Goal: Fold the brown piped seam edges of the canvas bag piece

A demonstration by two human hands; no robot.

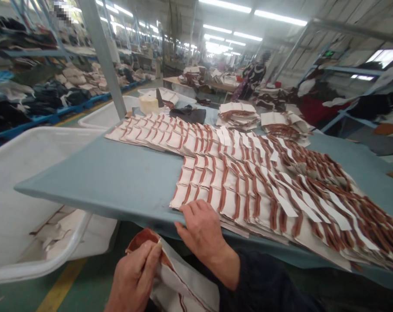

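My left hand [136, 271] is closed at the lower middle, its thumb and fingers pinching the upper edge of a cream fabric piece [183, 277]. Reddish-brown shows on that piece's inner side and along its seam lines. It hangs in front of the table edge. My right hand [203, 229] lies over the near left corner of the front row of overlapping cream pieces [199, 182] with brown edges. Its fingers are spread a little and touch that row; the fingertips' undersides are hidden. White paper strips [283, 197] lie across the row.
A second row of pieces [170, 134] lies behind on the blue-green table [112, 173]. Stacks [237, 115] stand at the back. White bins [37, 147] flank the table's left side, near a slanting metal post [105, 56]. Another person [251, 78] is farther back.
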